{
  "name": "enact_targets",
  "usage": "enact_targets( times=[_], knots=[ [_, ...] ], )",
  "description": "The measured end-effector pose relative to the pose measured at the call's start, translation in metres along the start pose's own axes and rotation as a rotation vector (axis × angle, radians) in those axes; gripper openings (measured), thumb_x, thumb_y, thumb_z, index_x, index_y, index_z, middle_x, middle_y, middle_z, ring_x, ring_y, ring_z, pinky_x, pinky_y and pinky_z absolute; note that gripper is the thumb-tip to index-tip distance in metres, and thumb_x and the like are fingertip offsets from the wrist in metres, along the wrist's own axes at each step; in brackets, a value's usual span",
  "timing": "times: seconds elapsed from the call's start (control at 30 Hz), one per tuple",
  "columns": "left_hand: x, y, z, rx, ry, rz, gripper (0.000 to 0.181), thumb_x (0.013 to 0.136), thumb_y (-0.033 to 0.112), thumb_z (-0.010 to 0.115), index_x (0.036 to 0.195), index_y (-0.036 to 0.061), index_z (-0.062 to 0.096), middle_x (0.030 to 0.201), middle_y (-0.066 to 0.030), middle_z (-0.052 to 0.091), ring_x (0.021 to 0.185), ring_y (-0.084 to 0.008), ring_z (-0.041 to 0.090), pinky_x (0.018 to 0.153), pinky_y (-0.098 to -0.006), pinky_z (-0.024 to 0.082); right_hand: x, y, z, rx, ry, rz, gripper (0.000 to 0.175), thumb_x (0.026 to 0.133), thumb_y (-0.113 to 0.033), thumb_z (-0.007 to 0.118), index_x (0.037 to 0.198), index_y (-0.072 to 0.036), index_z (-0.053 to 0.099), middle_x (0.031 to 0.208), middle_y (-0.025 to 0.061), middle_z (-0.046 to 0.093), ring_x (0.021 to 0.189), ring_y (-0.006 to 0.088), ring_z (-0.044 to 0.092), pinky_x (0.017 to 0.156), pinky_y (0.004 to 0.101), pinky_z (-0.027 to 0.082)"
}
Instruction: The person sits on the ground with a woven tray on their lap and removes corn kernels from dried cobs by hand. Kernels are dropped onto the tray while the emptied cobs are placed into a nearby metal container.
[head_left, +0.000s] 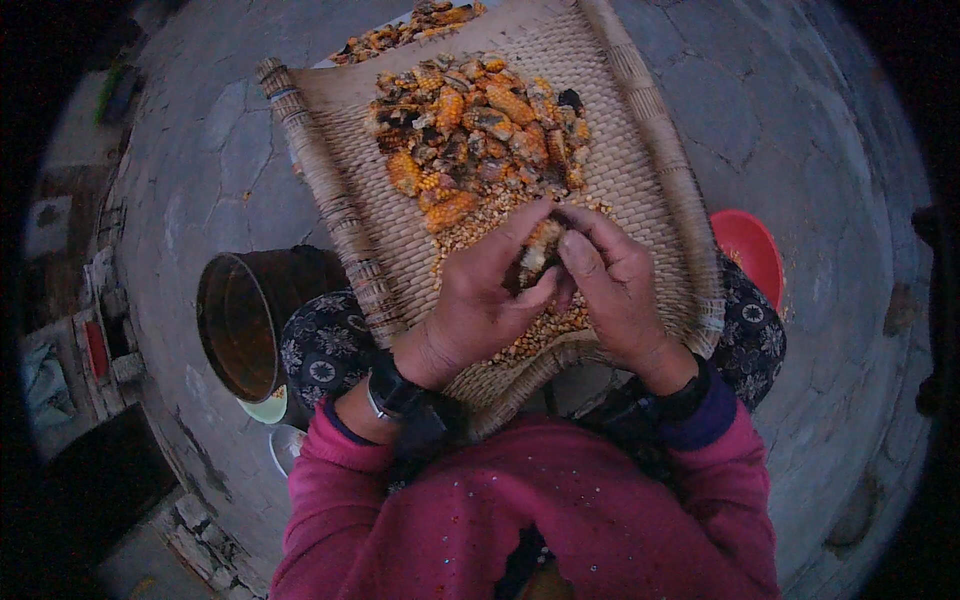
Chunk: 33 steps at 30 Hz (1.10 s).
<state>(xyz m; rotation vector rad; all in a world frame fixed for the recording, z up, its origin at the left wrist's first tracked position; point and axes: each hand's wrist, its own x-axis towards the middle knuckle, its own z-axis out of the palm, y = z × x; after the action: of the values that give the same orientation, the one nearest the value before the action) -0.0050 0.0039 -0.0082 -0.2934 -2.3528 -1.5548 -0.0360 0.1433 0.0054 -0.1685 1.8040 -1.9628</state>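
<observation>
A partly stripped corn cob (538, 251) is held between my two hands, its pale core showing. My left hand (484, 281) grips it from the left, thumb along its near side. From the right, my right hand (611, 274) closes on the same cob with thumb and fingers. Below and around the hands, loose corn kernels (536, 334) lie on a woven basket tray (622, 161) that rests across my lap. Just beyond my fingers is a heap of small corn cobs (480, 124), yellow and orange, several of them darkened.
Left of my knee stands a rusty metal bucket (238, 326), with a pale green bowl (266, 407) behind it. A red plastic basin (750, 251) sits by my right knee. More cobs (409, 31) lie past the tray's far edge. Cracked stone paving (802, 150) surrounds me.
</observation>
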Motion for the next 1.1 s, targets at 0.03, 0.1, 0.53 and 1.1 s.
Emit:
enact_targets(
  times=[0.03,0.1,0.53,1.1],
  knots=[
    [0.002,-0.001,-0.004,0.125,-0.032,0.108,0.058,0.071,0.008,0.067,0.123,0.0017,0.042,0.072,-0.0048,0.056,0.055,-0.0049,0.049,0.048,-0.0201,0.041,0.001,0.0,0.0,-0.014,0.012,-0.048,0.03,0.084,-0.015,0.053,0.108,0.003,0.05,0.074,0.0016,0.056,0.062,0.0081,0.052,0.056,0.0224,0.044],
    [0.003,0.002,-0.009,0.117,-0.105,0.054,0.057,0.072,0.008,0.067,0.123,0.0008,0.042,0.076,-0.0063,0.056,0.057,-0.0071,0.051,0.05,-0.021,0.042,0.003,-0.002,-0.001,-0.081,0.029,-0.111,0.029,0.084,-0.013,0.052,0.108,0.003,0.05,0.074,0.0013,0.055,0.06,0.0063,0.051,0.054,0.0211,0.043],
    [-0.003,0.01,-0.013,-0.423,-0.152,-0.226,0.052,0.081,0.006,0.057,0.128,0.0005,0.035,0.074,-0.0032,0.053,0.058,-0.0061,0.052,0.053,-0.0193,0.042,0.002,-0.005,-0.009,0.178,-0.028,-0.027,0.027,0.086,-0.013,0.049,0.108,0.003,0.049,0.071,0.001,0.053,0.056,0.006,0.049,0.05,0.0194,0.041],
    [-0.002,0.011,-0.009,-0.665,-0.239,-0.479,0.057,0.082,-0.002,0.053,0.131,0.0027,0.025,0.085,-0.0054,0.054,0.061,-0.008,0.055,0.052,-0.0211,0.047,0.001,0.003,-0.003,-0.346,0.084,-0.251,0.017,0.088,-0.013,0.045,0.094,0.001,0.052,0.061,0.0069,0.052,0.052,0.0136,0.05,0.05,0.028,0.042]
  ],
)
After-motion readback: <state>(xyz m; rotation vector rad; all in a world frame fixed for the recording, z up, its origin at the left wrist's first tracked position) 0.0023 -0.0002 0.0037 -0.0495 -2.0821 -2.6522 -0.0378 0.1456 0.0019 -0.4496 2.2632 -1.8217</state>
